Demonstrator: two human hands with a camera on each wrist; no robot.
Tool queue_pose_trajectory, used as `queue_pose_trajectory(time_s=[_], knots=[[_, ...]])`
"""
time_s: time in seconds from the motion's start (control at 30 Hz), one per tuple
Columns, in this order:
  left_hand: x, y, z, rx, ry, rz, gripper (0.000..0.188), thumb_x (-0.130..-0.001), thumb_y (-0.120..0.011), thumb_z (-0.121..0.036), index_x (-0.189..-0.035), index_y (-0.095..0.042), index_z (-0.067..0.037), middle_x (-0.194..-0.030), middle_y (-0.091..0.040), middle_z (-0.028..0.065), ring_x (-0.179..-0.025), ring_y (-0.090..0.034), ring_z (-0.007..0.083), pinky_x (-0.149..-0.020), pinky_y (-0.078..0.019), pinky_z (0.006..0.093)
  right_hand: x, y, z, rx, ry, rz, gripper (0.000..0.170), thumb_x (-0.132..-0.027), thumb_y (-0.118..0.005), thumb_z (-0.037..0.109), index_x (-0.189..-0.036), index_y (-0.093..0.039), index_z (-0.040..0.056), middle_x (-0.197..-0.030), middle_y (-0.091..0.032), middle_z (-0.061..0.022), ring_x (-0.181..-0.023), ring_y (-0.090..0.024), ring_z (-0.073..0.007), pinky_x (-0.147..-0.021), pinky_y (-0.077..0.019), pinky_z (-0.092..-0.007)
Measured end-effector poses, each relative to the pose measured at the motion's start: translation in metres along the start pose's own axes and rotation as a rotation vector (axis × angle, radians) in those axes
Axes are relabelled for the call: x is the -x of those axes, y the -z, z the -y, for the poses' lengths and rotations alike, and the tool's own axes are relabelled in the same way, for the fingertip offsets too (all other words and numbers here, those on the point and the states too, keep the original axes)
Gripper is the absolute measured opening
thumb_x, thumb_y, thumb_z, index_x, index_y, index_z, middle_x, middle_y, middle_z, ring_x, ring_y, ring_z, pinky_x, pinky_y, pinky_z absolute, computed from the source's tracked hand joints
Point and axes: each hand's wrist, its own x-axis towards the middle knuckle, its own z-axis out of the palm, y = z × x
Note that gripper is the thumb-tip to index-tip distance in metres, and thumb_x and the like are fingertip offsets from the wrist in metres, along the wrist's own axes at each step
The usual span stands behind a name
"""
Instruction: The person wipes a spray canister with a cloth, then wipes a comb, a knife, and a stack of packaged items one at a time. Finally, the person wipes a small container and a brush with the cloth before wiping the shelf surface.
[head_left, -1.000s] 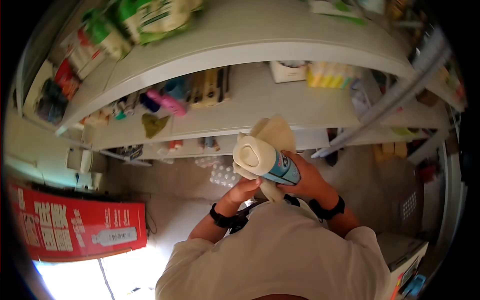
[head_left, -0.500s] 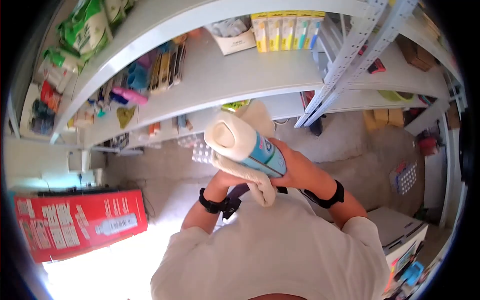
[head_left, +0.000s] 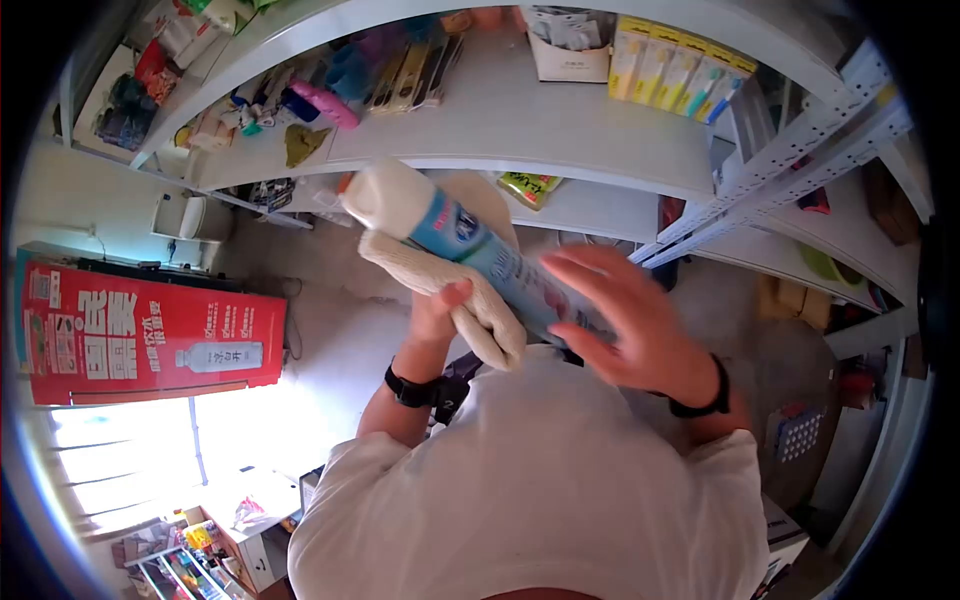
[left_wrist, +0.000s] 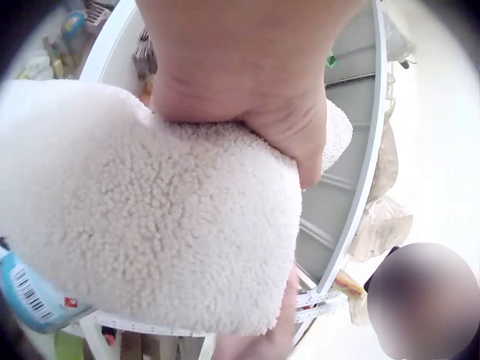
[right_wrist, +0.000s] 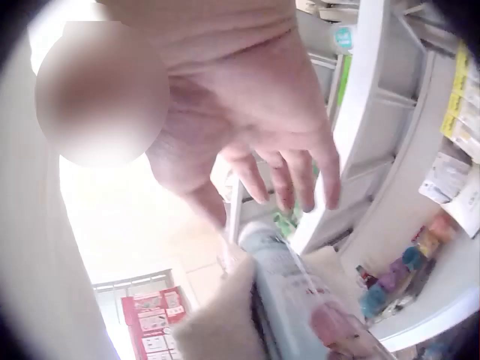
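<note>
On my head feed I take the can [head_left: 490,255] as my landmark: a blue spray can with a cream cap, held in the air in front of the white shirt [head_left: 530,470], tilted so the cap points up and to the left. A cream cloth [head_left: 425,270] is folded around it, leaving much of the printed side bare. My left hand [head_left: 438,312] grips the cloth on the can's left side, its thumb laid over the fabric. My right hand [head_left: 640,325] is wide, fingers and thumb spread about the can's lower end; from here I cannot tell if they touch it. Beyond the can I see a shelf [head_left: 510,130], and beyond and right of the can, yellow-backed packs [head_left: 675,75] standing next to a white box [head_left: 568,48]. A red carton [head_left: 150,325] is well left of the can.

On my left wrist feed the cloth fills the middle and covers most of the can, whose barcode shows past its edge. The hand presses into the fabric; most of its fingers are hidden.

On my right wrist feed the spread fingers hang over the can's base, and cloth shows on both sides of the can.
</note>
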Motion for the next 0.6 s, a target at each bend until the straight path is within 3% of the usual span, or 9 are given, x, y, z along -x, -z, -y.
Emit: queue_pose_trajectory(time_s=[0.07,0.17,0.27,0.6], knots=[[-0.004,0.018,-0.01,-0.044,-0.054,-0.078,0.073,-0.067,-0.074,-0.023,-0.129,-0.042,0.0,-0.118,-0.053,0.0121,-0.107,-0.055,0.0249,-0.09,-0.0485,0.0387,0.003,0.038,0.031,-0.235,0.141,-0.025,0.057,-0.085,-0.067,0.019,-0.137,-0.047,0.0106,-0.136,-0.048,-0.0158,-0.118,-0.053,-0.0319,-0.096,-0.0443,-0.0398],[-0.009,0.043,-0.028,-0.149,-0.072,-0.107,0.073,-0.067,-0.074,-0.024,-0.128,-0.043,-0.001,-0.117,-0.053,0.0117,-0.106,-0.054,0.0246,-0.09,-0.048,0.0384,0.009,0.073,0.077,-0.597,0.456,-0.089,0.054,-0.085,-0.067,0.019,-0.135,-0.048,0.0102,-0.135,-0.049,-0.0157,-0.117,-0.053,-0.0317,-0.096,-0.0444,-0.0403],[-0.016,0.062,-0.034,-0.192,-0.073,-0.05,0.073,-0.067,-0.075,-0.023,-0.128,-0.043,-0.001,-0.117,-0.052,0.0116,-0.106,-0.054,0.0247,-0.091,-0.0479,0.0385,-0.007,0.054,0.105,-0.809,0.696,-0.087,0.052,-0.085,-0.066,0.019,-0.133,-0.048,0.0098,-0.133,-0.049,-0.0155,-0.116,-0.053,-0.0315,-0.096,-0.0444,-0.0408],[-0.024,0.11,-0.043,-0.088,-0.013,0.004,0.071,-0.068,-0.074,-0.021,-0.129,-0.043,-0.002,-0.118,-0.053,0.0119,-0.107,-0.054,0.0247,-0.091,-0.0486,0.0389,-0.045,0.002,0.117,-1.002,0.855,-0.133,0.044,-0.086,-0.064,0.018,-0.127,-0.051,0.0084,-0.127,-0.052,-0.0151,-0.112,-0.055,-0.0307,-0.096,-0.0446,-0.0425]])
